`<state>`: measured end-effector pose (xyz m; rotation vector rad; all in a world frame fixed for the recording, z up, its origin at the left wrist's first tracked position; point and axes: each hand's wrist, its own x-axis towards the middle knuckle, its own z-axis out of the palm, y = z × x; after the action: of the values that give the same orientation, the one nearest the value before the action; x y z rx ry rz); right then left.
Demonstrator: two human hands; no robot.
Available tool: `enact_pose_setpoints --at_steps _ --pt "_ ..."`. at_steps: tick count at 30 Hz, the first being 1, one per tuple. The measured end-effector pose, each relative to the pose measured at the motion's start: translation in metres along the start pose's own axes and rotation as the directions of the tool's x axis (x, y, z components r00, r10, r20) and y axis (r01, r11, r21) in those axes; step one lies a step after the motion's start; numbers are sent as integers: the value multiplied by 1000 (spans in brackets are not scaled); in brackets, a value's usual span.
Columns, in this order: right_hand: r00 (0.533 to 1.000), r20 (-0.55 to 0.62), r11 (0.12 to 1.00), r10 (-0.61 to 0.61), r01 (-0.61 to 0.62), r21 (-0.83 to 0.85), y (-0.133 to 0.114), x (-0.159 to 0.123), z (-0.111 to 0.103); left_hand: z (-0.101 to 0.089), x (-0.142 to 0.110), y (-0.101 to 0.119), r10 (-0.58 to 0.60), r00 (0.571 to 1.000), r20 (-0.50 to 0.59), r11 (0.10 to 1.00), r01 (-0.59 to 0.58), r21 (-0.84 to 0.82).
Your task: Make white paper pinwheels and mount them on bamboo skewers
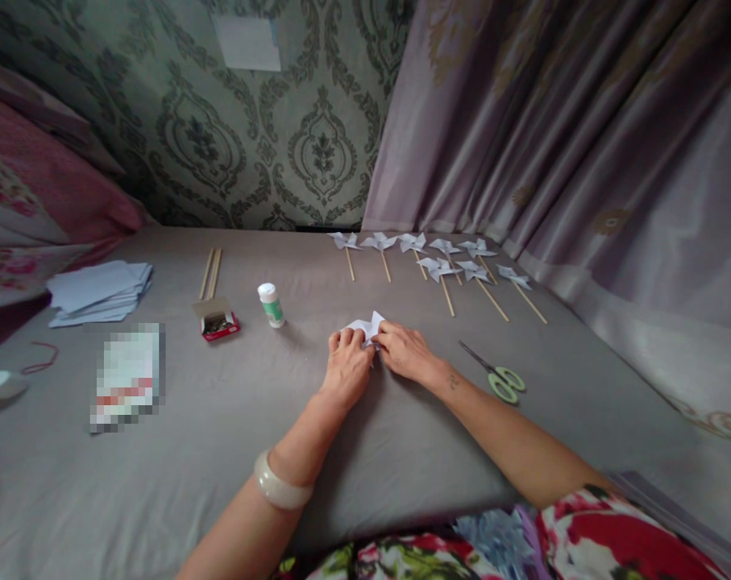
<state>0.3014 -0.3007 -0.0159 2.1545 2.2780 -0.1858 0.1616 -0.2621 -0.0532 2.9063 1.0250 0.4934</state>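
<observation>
A white paper pinwheel [374, 322] without a visible stick is between my hands near the middle of the cloth-covered surface. My left hand [346, 362] grips its near left side with the fingers curled over the paper. From the right, my right hand [404, 348] pinches the paper's other edge. Both hands cover much of it, so its lower folds are hidden. Right of my forearm lie scissors [495, 374] with light green handles. A white and green glue bottle [272, 306] stands upright to the left of my hands.
Several finished pinwheels on sticks [441, 270] lie at the back right. Farther left are an open red box of small metal pieces [218, 322], wooden sticks [211, 274], a paper stack [99, 290], a blurred packet [129, 374] and a white round object [1, 387]. Curtains [552, 161] border the right.
</observation>
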Motion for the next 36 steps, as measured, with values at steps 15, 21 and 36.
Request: enact_pose_setpoints --at_steps 15,21,36 --pt "994 -82 993 75 -67 95 7 -1 2 -1 0 -1 -6 1000 14 1000 6 -17" --pt "998 -59 999 -3 0 -42 1 1 2 0 0 -1 -6 1000 3 1000 7 -24" --pt "980 68 978 -185 191 -83 6 23 -14 -5 3 -19 -367 923 -116 906 327 -268"
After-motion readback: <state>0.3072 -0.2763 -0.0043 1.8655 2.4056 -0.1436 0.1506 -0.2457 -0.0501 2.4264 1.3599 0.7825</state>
